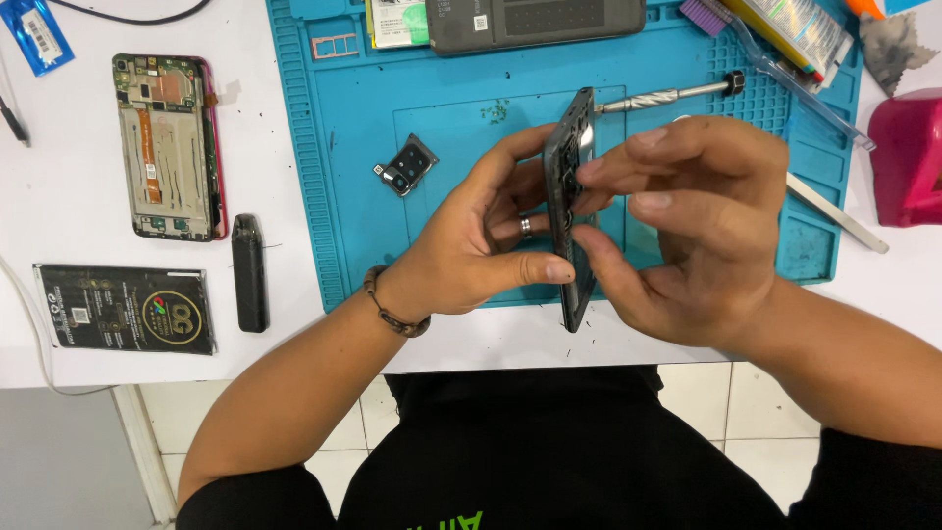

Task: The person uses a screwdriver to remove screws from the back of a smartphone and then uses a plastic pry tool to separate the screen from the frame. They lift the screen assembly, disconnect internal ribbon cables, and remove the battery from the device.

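Observation:
I hold a dark phone frame [568,157] on its edge above the blue repair mat [343,147]. My left hand [481,240] grips it from the left, thumb along its lower side, a ring on one finger. From the right, my right hand [697,221] pinches the frame with thumb and fingertips pressed to its inner face. A small camera module [405,165] lies on the mat just left of my left hand.
An opened phone body with bare circuit boards [167,147] lies on the white table at left, a black battery [126,309] and a slim black device [249,273] below it. A screwdriver [667,96], tweezers [834,211], another phone [535,22] and a pink container [908,157] sit around the mat.

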